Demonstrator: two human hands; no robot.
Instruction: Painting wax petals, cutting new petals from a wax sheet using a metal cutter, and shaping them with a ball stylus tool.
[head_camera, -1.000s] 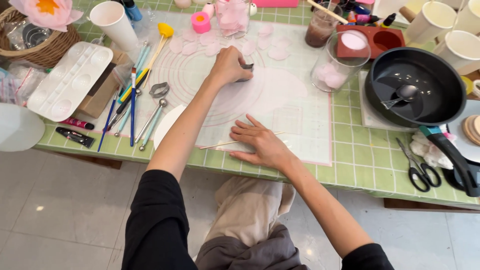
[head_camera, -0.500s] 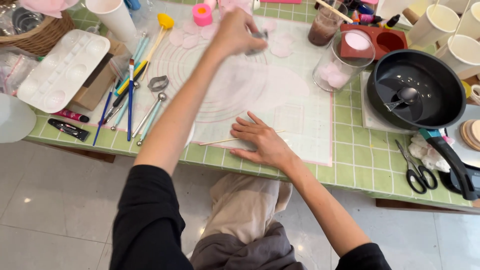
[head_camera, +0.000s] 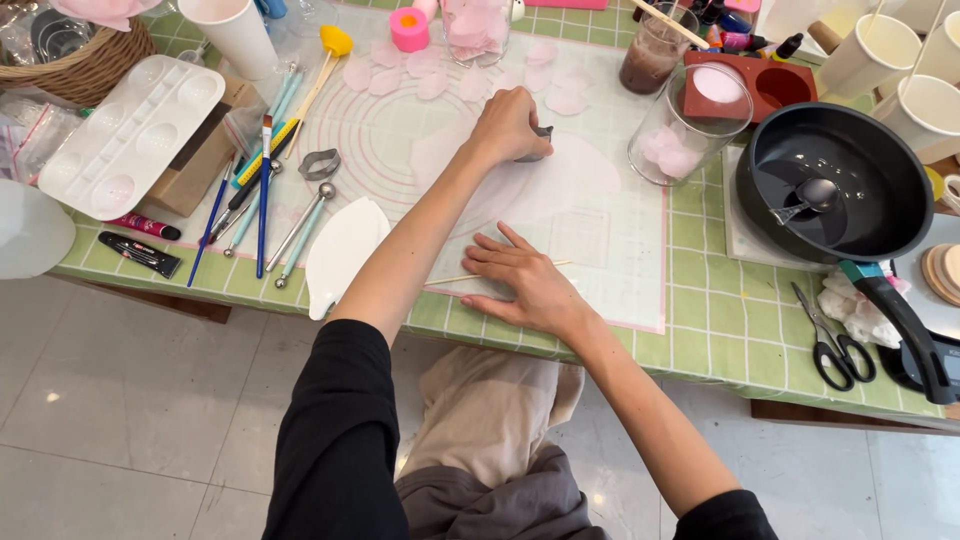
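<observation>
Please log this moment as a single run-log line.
left hand: pressing metal cutter onto pale sheet | right hand: flat on mat, beside thin stick | pan: right

A worktop (head_camera: 700, 340) covered in green checked cloth carries a translucent mat (head_camera: 590, 250) with ring markings. Beside the mat lie a black pan (head_camera: 880, 190), scissors (head_camera: 835, 345), a white palette (head_camera: 130, 135) and brushes (head_camera: 262, 190).

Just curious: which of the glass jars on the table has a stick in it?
The dark-filled glass jar at the far edge; the other jars hold only pale pink petals.
</observation>
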